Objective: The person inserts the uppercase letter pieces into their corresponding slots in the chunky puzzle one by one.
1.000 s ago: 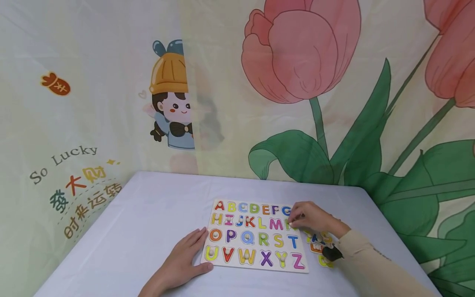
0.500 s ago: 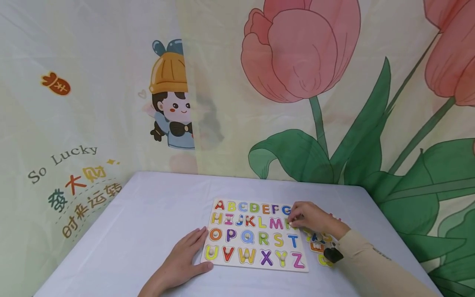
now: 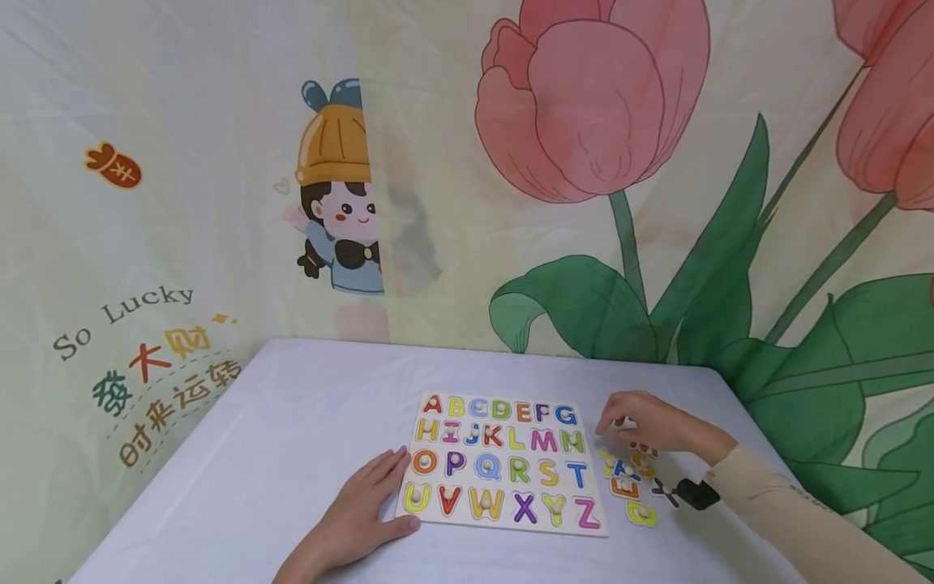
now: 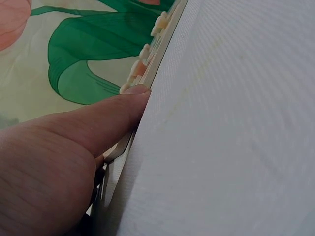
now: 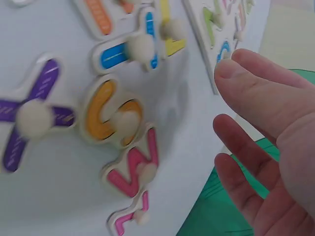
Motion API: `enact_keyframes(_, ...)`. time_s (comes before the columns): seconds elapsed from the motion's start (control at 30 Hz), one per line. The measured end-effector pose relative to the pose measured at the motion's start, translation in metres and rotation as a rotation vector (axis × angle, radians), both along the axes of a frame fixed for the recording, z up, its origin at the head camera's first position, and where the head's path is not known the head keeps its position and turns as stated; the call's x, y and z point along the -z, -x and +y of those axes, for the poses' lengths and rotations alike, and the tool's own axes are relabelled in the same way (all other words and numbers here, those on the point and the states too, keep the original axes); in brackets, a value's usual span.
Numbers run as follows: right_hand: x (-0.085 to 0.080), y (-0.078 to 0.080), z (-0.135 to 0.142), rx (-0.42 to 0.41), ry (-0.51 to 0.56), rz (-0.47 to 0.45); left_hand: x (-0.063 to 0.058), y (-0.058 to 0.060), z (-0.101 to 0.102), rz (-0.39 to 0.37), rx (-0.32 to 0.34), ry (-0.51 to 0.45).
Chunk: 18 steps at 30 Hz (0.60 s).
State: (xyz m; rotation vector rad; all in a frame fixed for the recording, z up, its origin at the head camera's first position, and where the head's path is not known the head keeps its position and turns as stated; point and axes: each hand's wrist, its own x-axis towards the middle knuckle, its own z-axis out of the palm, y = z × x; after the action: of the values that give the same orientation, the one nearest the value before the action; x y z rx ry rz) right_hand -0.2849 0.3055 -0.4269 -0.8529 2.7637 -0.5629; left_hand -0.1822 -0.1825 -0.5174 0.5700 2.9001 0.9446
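A wooden alphabet board (image 3: 503, 528) lies on the white table, its printed letters in four rows, several of them topped with knobbed pieces. My left hand (image 3: 357, 511) rests with extended fingers along its left edge; in the left wrist view the thumb (image 4: 123, 105) touches the board's rim. Just past the right edge, near the green N piece (image 3: 572, 441), my right hand (image 3: 649, 420) hovers with loosely bent fingers and nothing held. Beneath it lie loose knobbed letters: in the right wrist view, a purple X (image 5: 47, 83), an orange S (image 5: 96, 110), a pink M (image 5: 123, 182) and a blue T (image 5: 113, 55).
More loose letters sit right of the board, among them an orange E (image 3: 624, 487) and a yellow-green letter (image 3: 642, 514). A black device (image 3: 699, 493) hangs at the right wrist. Printed curtains with tulips (image 3: 598, 105) stand behind the table (image 3: 328, 405).
My right hand has let go of the green N piece, which now shows in its slot, and has moved right off the board. More loose letters are uncovered. My left hand stays put.
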Motion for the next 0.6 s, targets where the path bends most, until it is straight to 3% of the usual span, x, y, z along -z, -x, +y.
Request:
enact_keyframes(0.23, 0.003, -0.014, 0.001, -0.034, 0.008, -0.063, 0.001, 0.001, 0.000, -0.002, -0.006, 0.002)
enact_keyframes(0.6, 0.014, -0.014, -0.004, -0.107, -0.032, 0.020, 0.003, 0.001, 0.001, -0.003, -0.017, -0.001)
